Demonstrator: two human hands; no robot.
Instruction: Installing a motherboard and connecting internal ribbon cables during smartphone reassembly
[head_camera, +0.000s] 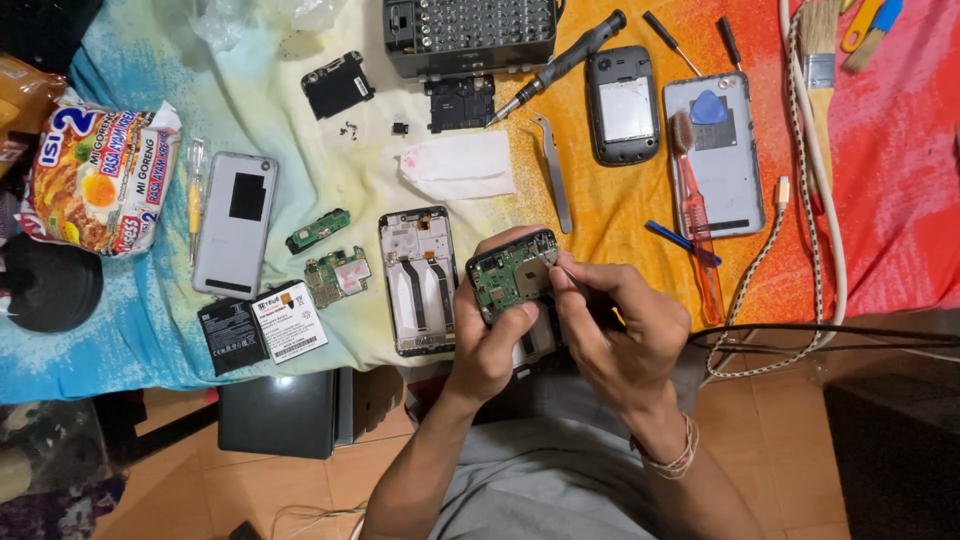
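A person's left hand (492, 340) grips an opened phone (515, 285) just right of a bare phone frame (418, 280), while the right hand (615, 330) pinches a thin tool onto its green circuit board (510, 272); a slip could scratch it.

Your low table under a blue, yellow and red tie-dyed cloth (610, 215) carries 2 silver phone back covers (234, 225), a black screwdriver-bit case (470, 35) and steel tweezers (553, 170).
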